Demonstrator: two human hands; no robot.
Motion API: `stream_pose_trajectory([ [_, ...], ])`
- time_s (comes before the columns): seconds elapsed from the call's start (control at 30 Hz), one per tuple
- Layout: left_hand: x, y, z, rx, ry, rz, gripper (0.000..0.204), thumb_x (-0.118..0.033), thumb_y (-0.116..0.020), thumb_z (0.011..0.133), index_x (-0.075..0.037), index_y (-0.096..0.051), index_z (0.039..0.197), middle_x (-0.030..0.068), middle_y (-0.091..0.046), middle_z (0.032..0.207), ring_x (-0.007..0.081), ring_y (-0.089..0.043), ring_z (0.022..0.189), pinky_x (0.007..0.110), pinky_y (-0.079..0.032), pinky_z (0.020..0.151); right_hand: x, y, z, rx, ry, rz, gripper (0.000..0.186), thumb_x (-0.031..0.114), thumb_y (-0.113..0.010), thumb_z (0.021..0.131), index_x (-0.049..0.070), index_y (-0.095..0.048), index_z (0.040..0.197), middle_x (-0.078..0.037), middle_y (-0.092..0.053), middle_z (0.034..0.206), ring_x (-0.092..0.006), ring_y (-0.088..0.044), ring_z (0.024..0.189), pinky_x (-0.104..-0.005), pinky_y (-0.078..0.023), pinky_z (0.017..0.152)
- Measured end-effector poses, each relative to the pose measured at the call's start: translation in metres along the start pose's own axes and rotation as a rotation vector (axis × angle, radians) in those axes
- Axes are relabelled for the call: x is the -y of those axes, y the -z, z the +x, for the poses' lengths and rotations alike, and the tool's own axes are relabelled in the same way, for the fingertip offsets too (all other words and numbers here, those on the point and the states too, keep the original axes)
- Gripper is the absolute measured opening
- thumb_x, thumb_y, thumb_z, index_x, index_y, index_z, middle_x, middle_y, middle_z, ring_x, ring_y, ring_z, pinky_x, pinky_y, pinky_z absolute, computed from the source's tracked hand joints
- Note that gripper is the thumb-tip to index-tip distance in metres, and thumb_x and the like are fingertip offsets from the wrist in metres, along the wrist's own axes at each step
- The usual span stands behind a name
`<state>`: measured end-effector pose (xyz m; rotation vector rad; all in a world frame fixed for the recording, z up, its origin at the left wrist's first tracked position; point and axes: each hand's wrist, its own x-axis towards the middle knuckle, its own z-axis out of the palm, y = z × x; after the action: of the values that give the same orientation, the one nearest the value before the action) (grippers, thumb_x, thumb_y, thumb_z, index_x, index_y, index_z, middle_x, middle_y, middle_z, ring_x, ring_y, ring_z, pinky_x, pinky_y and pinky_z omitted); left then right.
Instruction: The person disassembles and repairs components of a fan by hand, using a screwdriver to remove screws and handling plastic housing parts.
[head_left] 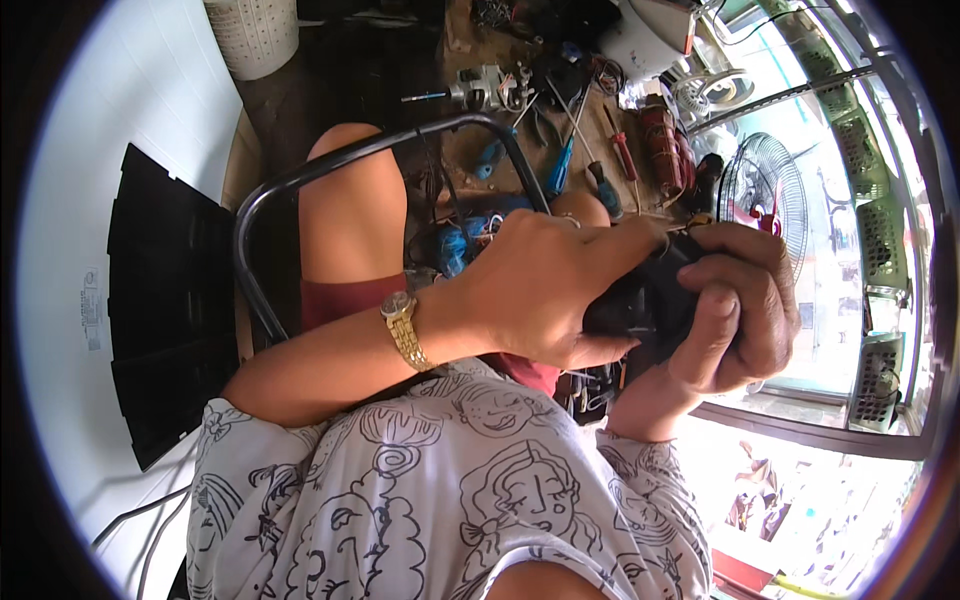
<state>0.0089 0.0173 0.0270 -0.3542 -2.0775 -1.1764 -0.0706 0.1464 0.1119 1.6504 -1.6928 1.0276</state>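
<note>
At the centre right, my left hand (535,290), wearing a gold watch (405,328) at the wrist, grips a black plastic object (630,305) from the left, with my fingertips at its upper end. My right hand (740,310) wraps round the same object from the right, its fingers curled against it. The object is largely covered by both hands. Small wire-like bits show by the fingertips at its top, too small to make out.
Beyond a black tubular frame (380,140), a wooden bench (450,165) holds several screwdrivers (621,145), pliers (545,135) and wires. A fan (765,185) stands at the right by a window. A black panel (165,300) leans on the left wall; a woven basket (250,30) stands behind.
</note>
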Motion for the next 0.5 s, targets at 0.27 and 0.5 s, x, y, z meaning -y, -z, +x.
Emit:
stream_pose_trajectory([
  [0.27, 0.003, 0.002, -0.001, 0.082, -0.055, -0.056, 0.062, -0.033, -0.076, 0.061, -0.01, -0.053, 0.114, 0.0096, -0.063, 0.072, 0.0311, -0.066, 0.066, 0.04, -0.05, 0.056, 0.025, -0.01, -0.028, -0.149, -0.145, -0.177, 0.038, 0.031, -0.05, 0.095, 0.001, -0.06, 0.074, -0.017, -0.063, 0.082, -0.0243, -0.06, 0.07, -0.0347, -0.049, 0.064],
  [0.5, 0.01, 0.021, -0.008, 0.199, -0.026, 0.025, 0.067, -0.034, -0.076, 0.058, -0.011, -0.053, 0.117, 0.0102, -0.065, 0.077, 0.0313, -0.066, 0.071, 0.04, -0.05, 0.059, 0.03, -0.026, -0.035, -0.235, 0.012, -0.299, 0.033, 0.028, -0.053, 0.092, 0.001, -0.064, 0.078, -0.018, -0.065, 0.082, -0.0254, -0.061, 0.07, -0.0335, -0.049, 0.062],
])
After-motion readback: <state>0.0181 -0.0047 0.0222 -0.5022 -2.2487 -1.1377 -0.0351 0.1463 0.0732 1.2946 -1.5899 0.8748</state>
